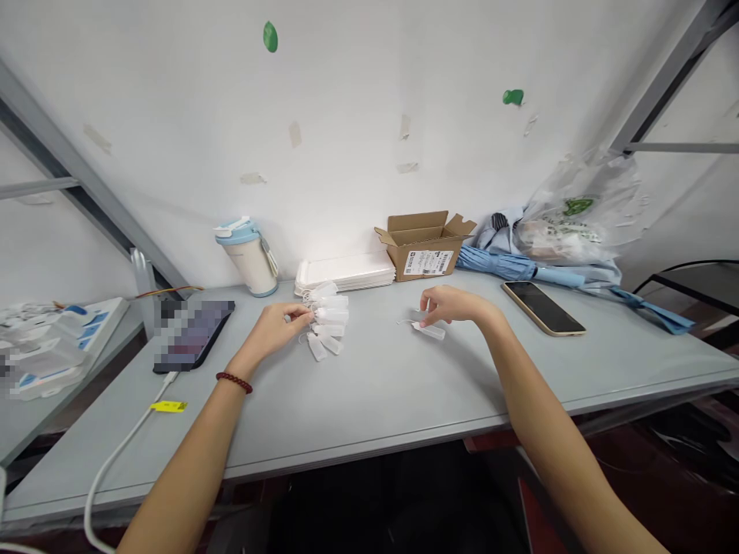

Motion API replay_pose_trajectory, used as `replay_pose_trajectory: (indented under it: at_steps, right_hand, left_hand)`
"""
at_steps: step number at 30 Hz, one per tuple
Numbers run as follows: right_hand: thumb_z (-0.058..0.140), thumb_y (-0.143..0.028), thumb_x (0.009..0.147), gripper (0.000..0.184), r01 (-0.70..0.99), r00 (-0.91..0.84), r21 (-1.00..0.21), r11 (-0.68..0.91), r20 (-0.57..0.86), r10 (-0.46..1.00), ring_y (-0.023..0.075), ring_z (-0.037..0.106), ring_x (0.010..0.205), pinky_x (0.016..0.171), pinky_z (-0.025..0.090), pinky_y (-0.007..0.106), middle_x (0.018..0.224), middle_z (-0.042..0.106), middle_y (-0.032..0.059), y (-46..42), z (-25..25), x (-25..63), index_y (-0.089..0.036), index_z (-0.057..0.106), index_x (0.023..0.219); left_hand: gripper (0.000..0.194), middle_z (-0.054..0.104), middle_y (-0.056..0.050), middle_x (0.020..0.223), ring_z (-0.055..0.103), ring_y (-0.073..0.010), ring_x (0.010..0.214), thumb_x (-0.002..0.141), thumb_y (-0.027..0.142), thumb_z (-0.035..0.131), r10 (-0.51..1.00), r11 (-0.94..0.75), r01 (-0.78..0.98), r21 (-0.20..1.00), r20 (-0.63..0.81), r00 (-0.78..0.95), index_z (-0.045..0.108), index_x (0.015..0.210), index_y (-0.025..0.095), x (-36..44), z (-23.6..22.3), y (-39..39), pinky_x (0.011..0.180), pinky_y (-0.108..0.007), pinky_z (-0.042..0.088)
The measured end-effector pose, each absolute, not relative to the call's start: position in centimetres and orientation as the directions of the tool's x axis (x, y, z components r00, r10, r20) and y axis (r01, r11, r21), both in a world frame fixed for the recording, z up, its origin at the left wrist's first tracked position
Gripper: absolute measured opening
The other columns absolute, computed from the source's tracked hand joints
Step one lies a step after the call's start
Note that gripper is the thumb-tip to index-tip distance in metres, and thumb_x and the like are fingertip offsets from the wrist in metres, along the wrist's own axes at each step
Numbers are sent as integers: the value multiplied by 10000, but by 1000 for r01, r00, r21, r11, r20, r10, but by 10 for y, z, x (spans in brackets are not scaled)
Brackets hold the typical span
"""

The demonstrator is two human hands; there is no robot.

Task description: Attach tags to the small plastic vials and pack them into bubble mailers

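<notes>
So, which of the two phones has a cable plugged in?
The left phone: a white cable meets its near end. The right phone shows no cable.

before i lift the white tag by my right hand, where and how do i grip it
Probably pinch the white tag by its long edges, from above: it lies flat and slender on the table, and its string trails off the end nearer the left hand.

A smooth grey counter (369, 400) stands against a pale wall (346, 100) bearing green patches (270, 37) and scraps of old tape (295, 135). Grey metal frames (75, 181) slant up at both sides. Even, soft light covers the wall; the space beneath the counter is dark.
</notes>
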State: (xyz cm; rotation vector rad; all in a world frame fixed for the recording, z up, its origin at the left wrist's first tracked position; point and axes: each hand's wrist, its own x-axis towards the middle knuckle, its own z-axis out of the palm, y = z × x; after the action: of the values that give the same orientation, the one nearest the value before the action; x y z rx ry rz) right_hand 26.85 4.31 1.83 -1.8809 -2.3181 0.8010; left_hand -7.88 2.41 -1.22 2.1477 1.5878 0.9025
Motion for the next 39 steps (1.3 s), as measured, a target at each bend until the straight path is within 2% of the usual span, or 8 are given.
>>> replay_pose_trajectory:
  at_steps: [5, 11, 15, 19, 24, 29, 34, 39]
  right_hand:
    - [721, -294, 606, 292, 918, -279, -371, 141, -350, 895, 120, 551, 513, 477, 384, 255, 869, 653, 60, 45, 14, 266, -180, 587, 839]
    - [770, -266, 524, 280, 925, -283, -338, 173, -311, 907, 182, 590, 641, 492, 383, 259, 853, 659, 63, 42, 11, 258, -193, 629, 754]
    - [727, -295, 590, 256, 924, -312, -316, 217, -290, 905, 193, 596, 720, 504, 387, 246, 932, 654, 75, 41, 10, 252, -185, 631, 800]
    - [621, -319, 705, 220, 854, -404, -428, 297, -185, 896, 158, 588, 713, 532, 398, 222, 896, 650, 62, 41, 6, 246, -174, 608, 870]
    - [561, -289, 756, 164, 695, -498, -610, 380, -28, 867, 124, 554, 637, 537, 399, 212, 758, 624, 22, 35, 0, 229, -167, 584, 863]
    - [568, -284, 765, 180, 520, -579, -732, 440, 76, 812, 115, 543, 649, 585, 417, 221, 741, 604, 5, 26, -4, 211, -166, 606, 896]
    - [564, -287, 782, 190, 436, -604, -753, 494, 162, 780, 99, 513, 620, 584, 409, 221, 730, 586, -5, 24, -11, 203, -158, 611, 913]
    - [567, -282, 792, 201, 415, -599, -736, 535, 221, 769, 101, 517, 660, 621, 405, 223, 749, 594, 4, 23, -13, 200, -152, 627, 933]
  left_hand:
    - [280, 696, -16, 684, 572, -183, 641, 741, 432, 559, 947, -308, 728, 612, 267, 177, 711, 663, 210, -82, -8, 23, 574, -252, 407]
    - [336, 643, 1, 578, 525, -160, 550, 720, 476, 550, 961, -272, 747, 607, 219, 172, 675, 566, 205, -82, -4, 21, 512, -242, 363]
    - [412, 539, 20, 453, 435, -135, 460, 734, 514, 516, 966, -222, 787, 576, 241, 96, 627, 507, 188, -80, 0, 18, 458, -240, 307]
    - [468, 587, 4, 514, 471, -145, 509, 783, 534, 457, 964, -147, 820, 553, 266, -6, 628, 553, 163, -73, 3, 16, 500, -245, 322]
    - [433, 647, -23, 659, 536, -158, 641, 848, 475, 401, 887, -213, 802, 559, 454, -81, 639, 687, 150, -58, -6, 15, 605, -246, 375]
    - [290, 637, -19, 700, 504, -124, 599, 847, 371, 456, 819, -393, 776, 493, 572, 52, 636, 799, 149, -42, -12, 7, 595, -235, 389]
    - [217, 633, -18, 712, 483, -112, 592, 863, 281, 465, 780, -551, 704, 448, 577, 243, 639, 832, 155, -24, -12, -4, 583, -232, 382]
    - [221, 602, -3, 660, 447, -103, 544, 877, 285, 480, 757, -623, 646, 440, 546, 359, 653, 914, 152, -13, -18, -10, 566, -233, 372]
